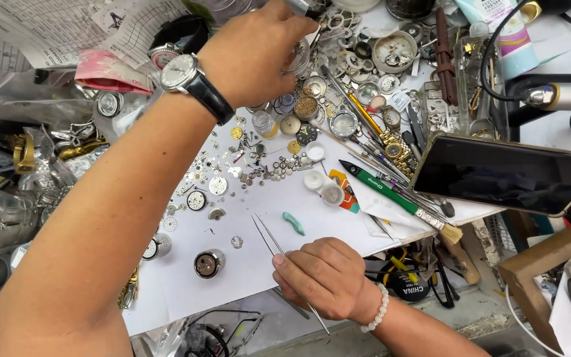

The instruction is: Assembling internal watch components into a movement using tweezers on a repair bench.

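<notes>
My left hand [256, 53] reaches to the far side of the bench, closed around a small metal object at the top edge; what it is I cannot tell. A wristwatch with a white dial and black strap [183, 74] sits on that wrist. My right hand [322, 277] rests near the front edge of the white paper sheet [232, 277] and grips thin steel tweezers [267, 235], tips pointing up-left. A small teal putty piece [293, 223] lies just above that hand. Tiny watch gears, dials and screws [232, 172] are scattered on the sheet.
A dark phone [503, 175] leans at the right. A green-handled brush [398, 197], screwdrivers and a gold watch [394, 151] lie beside it. Watch cases, small dishes and parts crowd the back; papers and plastic bags pile at the left. A round movement holder [207, 263] sits low left.
</notes>
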